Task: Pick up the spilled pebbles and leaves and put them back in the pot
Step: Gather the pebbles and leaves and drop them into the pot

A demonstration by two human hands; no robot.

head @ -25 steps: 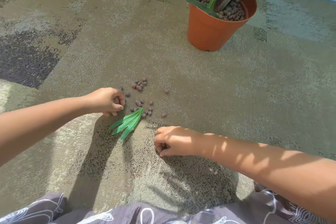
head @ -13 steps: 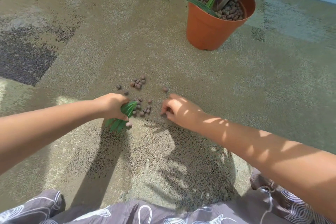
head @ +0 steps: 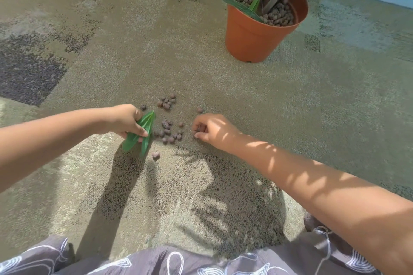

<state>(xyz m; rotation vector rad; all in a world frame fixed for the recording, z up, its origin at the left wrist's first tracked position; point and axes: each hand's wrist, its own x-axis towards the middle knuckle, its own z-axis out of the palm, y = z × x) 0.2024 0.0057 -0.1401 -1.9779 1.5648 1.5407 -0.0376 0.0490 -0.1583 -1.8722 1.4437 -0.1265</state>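
Fingers of your left hand point(head: 127, 121) now clamp the leaves point(head: 143, 131); right hand point(head: 212, 130), moved to 3 o'clock of the pebbles point(head: 171, 133), pinches one.

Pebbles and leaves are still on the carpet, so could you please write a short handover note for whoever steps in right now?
Left hand: grip closed on the green leaves, low over the carpet.
Right hand: fingers pinched on a pebble.
Loose pebbles: a cluster between the hands, a smaller group beyond it, a few strays around.
Pot: upright, ahead and to the right, already holding pebbles.
Done: leaves picked up.
Left: drop leaves and pebble in the pot, then collect the rest.
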